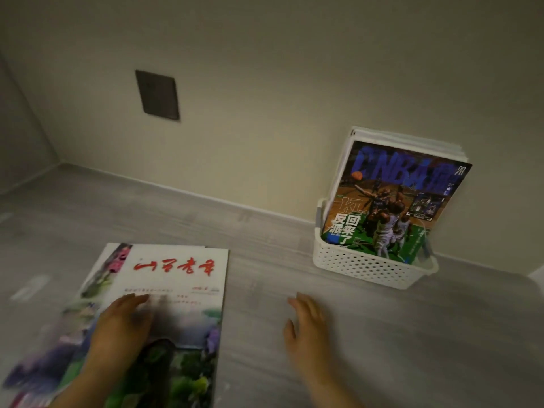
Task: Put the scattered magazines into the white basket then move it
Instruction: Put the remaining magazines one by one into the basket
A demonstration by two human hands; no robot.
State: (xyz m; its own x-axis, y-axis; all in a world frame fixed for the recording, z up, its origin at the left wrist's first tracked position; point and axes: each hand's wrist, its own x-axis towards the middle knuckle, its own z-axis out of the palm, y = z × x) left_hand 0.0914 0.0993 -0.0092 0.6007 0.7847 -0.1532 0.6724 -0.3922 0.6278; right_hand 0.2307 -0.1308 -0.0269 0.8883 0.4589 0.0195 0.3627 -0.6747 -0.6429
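Note:
A white perforated basket (pixel 365 267) stands on the grey floor against the wall at the right. Several magazines stand upright in it, the front one a blue basketball magazine (pixel 394 198). At the lower left lies a white magazine with red characters (pixel 179 278) on top of other magazines (pixel 44 357) that stick out to its left. My left hand (pixel 123 325) rests flat on the white magazine's cover, fingers together. My right hand (pixel 306 328) hovers over bare floor between the pile and the basket, fingers loosely apart and holding nothing.
A cream wall with a pale skirting board (pixel 206 198) runs behind everything. A dark wall plate (pixel 157 95) is set into it at the upper left. The room corner lies at the far left.

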